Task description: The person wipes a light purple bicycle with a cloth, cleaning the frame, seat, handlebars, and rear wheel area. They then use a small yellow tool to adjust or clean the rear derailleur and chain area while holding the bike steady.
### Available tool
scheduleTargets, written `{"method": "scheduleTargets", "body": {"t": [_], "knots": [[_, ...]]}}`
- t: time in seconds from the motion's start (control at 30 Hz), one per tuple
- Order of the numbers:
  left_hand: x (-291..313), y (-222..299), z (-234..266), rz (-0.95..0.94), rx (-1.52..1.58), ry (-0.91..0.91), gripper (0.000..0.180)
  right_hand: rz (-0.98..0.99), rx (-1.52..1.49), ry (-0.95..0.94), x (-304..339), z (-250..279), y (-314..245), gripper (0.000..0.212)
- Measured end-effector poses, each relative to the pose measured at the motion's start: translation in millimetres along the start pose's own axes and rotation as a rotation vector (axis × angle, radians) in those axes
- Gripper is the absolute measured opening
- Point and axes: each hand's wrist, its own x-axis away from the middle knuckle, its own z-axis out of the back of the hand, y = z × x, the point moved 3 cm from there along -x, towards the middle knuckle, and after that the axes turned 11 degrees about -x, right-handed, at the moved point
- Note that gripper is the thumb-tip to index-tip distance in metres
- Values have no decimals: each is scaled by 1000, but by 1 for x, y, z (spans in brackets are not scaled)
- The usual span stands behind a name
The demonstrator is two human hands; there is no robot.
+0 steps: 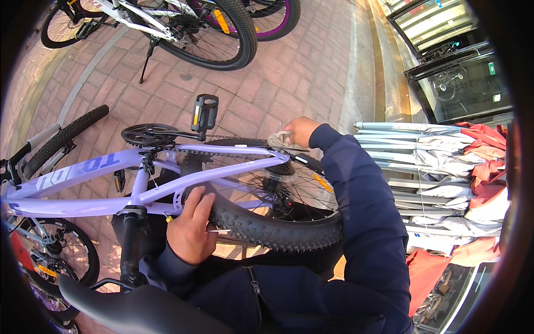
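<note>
- Left hand (192,225): fingers curled over the knobby rear tyre (267,228), palm pressed on the tread; a thin yellow-handled tool (214,229) is held in the same grip, its metal tip pointing toward the right hand.
- Right hand (300,131): closed around a pale crumpled rag (279,139), pressed against the chain (233,149) just where it meets the rear sprockets.
- Lilac bicycle frame (111,170): upside down, running from between the hands out past the left hand; the saddle (133,306) lies below the left hand, close to the body.
- Rear wheel: between the two hands, orange reflector (322,182) in the spokes beneath the right forearm.
- Pedal (204,113): black, standing upright on its crank, beyond the left hand and left of the right hand.
- Parked bicycles (183,28): well beyond both hands, on the brick paving (300,67).
- Folded grey and red canopy fabric (445,167): right of the right arm.
</note>
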Motion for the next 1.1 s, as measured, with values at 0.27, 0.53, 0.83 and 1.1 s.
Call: {"method": "scheduleTargets", "body": {"t": [0.27, 0.53, 0.83, 1.1], "knots": [[-1, 3, -2, 5, 30, 14, 60, 86, -317, 588, -15, 15, 14, 31], [0, 1, -4, -6, 2, 11, 62, 42, -197, 357, -38, -21, 0, 26], [0, -1, -5, 13, 16, 6, 61, -124, 11, 95, -2, -16, 47, 41], [-1, 1, -5, 29, 9, -19, 62, -164, 195, -40, 0, -6, 31, 42]]}}
